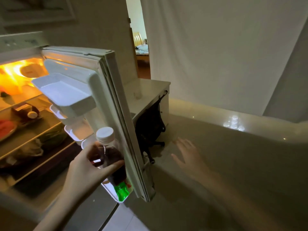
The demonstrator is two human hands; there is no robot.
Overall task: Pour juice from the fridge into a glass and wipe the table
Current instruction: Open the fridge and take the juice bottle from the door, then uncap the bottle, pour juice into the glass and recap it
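Note:
The fridge door (116,104) stands open, with lit shelves on the left. A bottle of dark juice (110,152) with a white cap and green label stands in the door's lowest rack. My left hand (88,165) grips the bottle around its upper body. My right hand (188,152) hovers with spread fingers, blurred, right of the door and above the floor. A clear glass (137,94) stands on the small white table (150,95) behind the door.
White door racks (66,92) stick out above the bottle. Fridge shelves (28,130) hold bags and containers. A black bag (150,125) hangs on the table's side. A doorway (140,45) opens beyond, and a white curtain (216,52) covers the right.

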